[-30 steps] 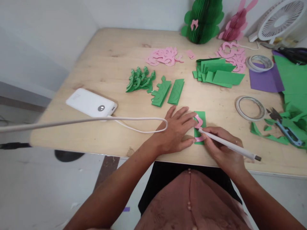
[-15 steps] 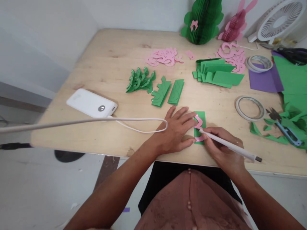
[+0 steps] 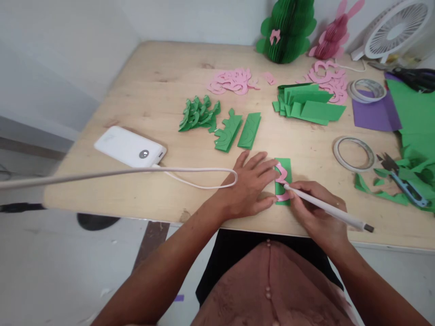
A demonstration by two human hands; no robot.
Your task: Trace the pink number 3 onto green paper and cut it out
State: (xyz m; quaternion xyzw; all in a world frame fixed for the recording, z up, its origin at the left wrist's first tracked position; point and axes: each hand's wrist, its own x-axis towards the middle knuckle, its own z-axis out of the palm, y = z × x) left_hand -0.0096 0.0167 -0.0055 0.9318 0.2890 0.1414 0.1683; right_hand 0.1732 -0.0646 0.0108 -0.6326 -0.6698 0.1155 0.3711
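My left hand (image 3: 249,183) lies with its fingers spread on the table, its fingertips and thumb at the left edge of a curved pink paper piece (image 3: 282,173). That piece rests on a green paper strip (image 3: 285,161) near the table's front edge. My right hand (image 3: 319,210) is closed around a white pen (image 3: 326,206), whose tip touches down beside the pink piece's middle. The pen's dark end points to the lower right.
A white power bank (image 3: 125,146) with a cable lies at the left. Green cut pieces (image 3: 200,113), pink cutouts (image 3: 233,81) and folded green strips (image 3: 309,103) lie behind my hands. Tape rolls (image 3: 354,154), snips (image 3: 404,181) and a fan (image 3: 396,31) are at the right.
My right hand and the pen have shifted very slightly to the right along the pink piece. My left hand has stayed in place.
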